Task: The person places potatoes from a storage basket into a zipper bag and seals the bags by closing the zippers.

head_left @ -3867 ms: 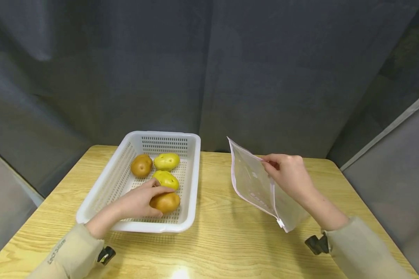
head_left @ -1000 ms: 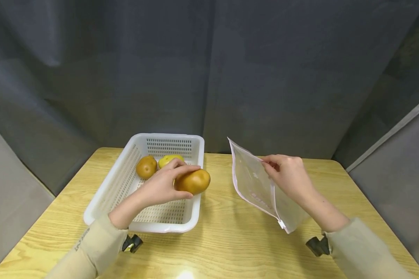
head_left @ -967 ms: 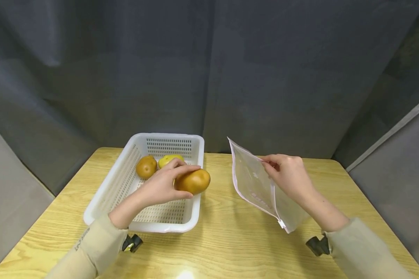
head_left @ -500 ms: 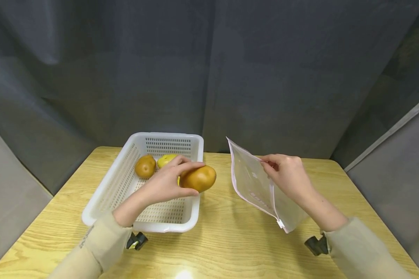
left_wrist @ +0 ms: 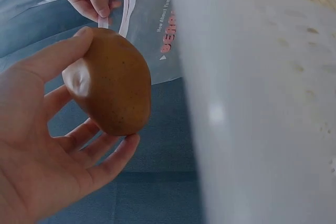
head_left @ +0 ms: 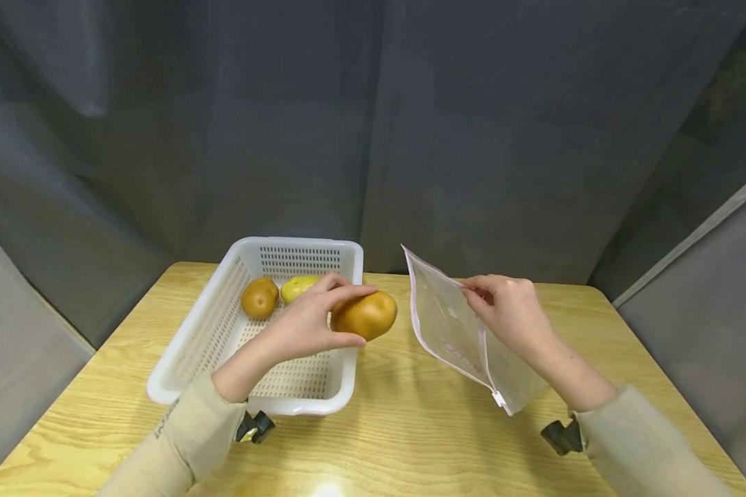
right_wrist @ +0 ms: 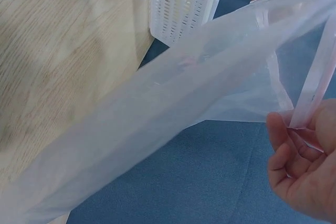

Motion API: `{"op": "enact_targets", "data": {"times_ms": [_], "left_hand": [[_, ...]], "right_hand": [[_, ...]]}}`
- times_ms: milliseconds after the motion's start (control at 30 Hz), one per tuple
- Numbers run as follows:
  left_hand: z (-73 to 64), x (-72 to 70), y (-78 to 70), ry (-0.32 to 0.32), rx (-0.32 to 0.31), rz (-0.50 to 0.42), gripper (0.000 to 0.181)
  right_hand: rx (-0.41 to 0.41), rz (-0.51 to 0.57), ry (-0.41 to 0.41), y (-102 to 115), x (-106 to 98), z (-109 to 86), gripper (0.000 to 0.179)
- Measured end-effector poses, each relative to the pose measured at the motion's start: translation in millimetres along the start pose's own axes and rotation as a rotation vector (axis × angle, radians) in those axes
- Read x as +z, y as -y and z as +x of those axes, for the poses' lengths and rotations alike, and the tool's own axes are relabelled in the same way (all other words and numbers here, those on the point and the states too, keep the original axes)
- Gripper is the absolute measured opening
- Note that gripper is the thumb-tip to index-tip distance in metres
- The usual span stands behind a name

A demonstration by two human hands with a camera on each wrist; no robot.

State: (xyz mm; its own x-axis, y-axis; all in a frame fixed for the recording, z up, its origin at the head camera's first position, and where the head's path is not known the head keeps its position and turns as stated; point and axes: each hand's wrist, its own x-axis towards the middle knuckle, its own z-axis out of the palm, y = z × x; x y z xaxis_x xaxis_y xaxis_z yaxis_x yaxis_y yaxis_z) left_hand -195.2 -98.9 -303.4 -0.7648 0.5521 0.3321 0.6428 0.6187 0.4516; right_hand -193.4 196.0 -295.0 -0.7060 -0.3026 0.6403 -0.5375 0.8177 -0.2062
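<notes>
We see a flat yellow wood-grain table (head_left: 423,449) bearing a white rectangular perforated plastic basket (head_left: 292,406). Beside it a translucent pink-edged plastic bag (head_left: 447,324) gapes, its edge pinched by the right hand (head_left: 512,307). The left hand (head_left: 304,324) grips a smooth brown oval potato (head_left: 368,316) near the basket's right rim, apart from the bag; in the basket lie a round brown potato (head_left: 260,298) and a yellow oval potato (head_left: 296,287)

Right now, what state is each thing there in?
Held brown potato: lifted, gripped by left hand
Slider zip bag: mouth open, pinched by right hand
White perforated basket: upright on table
Other brown potato: lying in basket
Yellow potato: in basket, partly hidden
</notes>
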Motion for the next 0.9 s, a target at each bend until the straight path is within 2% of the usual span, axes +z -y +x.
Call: {"op": "enact_targets", "data": {"times_ms": [267,533,900], "left_hand": [[-3.3,-4.1,-3.7,0.002,0.007,-0.014,0.067],[-8.0,-11.1,-6.7,0.007,-0.02,-0.02,0.067],[-4.8,-18.1,-16.2,0.013,-0.004,-0.001,0.067]], "right_hand": [[0.005,0.008,0.01,1.1,-0.9,-1.1,0.01],[-0.009,0.009,0.003,0.6,0.5,-2.0,0.01],[-0.011,0.011,0.02,2.8,0.0,-1.0,0.01]]}}
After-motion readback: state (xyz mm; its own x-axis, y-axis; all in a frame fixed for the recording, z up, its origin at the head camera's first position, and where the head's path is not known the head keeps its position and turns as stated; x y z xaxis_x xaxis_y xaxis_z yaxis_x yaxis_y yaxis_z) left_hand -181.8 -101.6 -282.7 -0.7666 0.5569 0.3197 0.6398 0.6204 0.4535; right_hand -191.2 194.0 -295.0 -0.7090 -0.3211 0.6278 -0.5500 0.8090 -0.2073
